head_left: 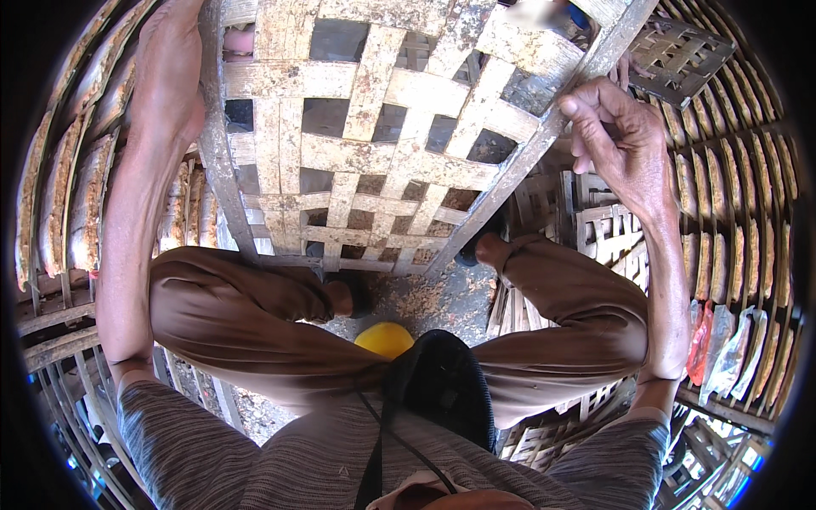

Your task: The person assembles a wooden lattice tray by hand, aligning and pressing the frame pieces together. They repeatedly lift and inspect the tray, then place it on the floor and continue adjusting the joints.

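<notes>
A person seated with knees apart is lifting a large woven bamboo tray (374, 144) upright in front of them. The left hand (170, 76) is gripping the tray's left rim, fingers wrapped behind it. The right hand (616, 136) is closing its fingers around the right rim. The tray is spanning the space between both hands, its lower edge near the feet. Shifting it probably calls for a firm, even hold. Racks of flat drying cakes (739, 221) are surrounding them.

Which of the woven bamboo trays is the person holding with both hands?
The large woven bamboo tray in the middle, tilted up before the knees: left hand and right hand grip its side rails. The small dark tray lies untouched upper right.
</notes>
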`<state>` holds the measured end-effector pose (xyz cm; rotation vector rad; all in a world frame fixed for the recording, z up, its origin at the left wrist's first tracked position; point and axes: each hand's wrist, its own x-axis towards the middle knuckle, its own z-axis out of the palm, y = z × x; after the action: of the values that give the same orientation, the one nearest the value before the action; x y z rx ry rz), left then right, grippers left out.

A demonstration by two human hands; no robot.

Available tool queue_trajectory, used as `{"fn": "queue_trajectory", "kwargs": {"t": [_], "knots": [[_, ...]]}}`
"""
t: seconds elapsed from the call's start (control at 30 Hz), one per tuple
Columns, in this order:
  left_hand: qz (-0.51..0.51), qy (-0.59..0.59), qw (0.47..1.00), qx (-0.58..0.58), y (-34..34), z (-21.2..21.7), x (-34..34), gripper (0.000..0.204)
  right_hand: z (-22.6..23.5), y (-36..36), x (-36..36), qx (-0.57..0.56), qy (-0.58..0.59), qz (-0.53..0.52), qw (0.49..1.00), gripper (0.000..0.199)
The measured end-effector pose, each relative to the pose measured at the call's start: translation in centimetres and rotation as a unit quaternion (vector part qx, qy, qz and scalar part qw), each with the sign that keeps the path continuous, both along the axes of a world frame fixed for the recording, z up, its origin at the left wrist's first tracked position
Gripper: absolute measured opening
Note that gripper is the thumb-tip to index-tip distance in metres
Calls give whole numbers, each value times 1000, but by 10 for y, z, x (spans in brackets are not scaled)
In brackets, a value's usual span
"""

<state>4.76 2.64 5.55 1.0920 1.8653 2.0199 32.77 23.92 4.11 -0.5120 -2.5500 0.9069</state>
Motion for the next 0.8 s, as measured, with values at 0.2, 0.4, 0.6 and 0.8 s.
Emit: {"fn": "queue_trajectory", "kwargs": {"t": [0.2, 0.4, 0.6, 0.8], "knots": [[16, -29, 999, -14, 3, 3, 1, 50, -5, 8, 3, 284, -11, 113, 952, 20], [26, -14, 1000, 6, 0, 1, 3, 55, -13, -2, -5, 314, -32, 55, 947, 19], [16, -8, 1000, -13, -1, 4, 9, 57, -20, -10, -14, 363, -88, 8, 927, 14], [5, -3, 1000, -13, -6, 4, 4, 56, -28, -10, -19, 323, -69, -35, 943, 12]]}}
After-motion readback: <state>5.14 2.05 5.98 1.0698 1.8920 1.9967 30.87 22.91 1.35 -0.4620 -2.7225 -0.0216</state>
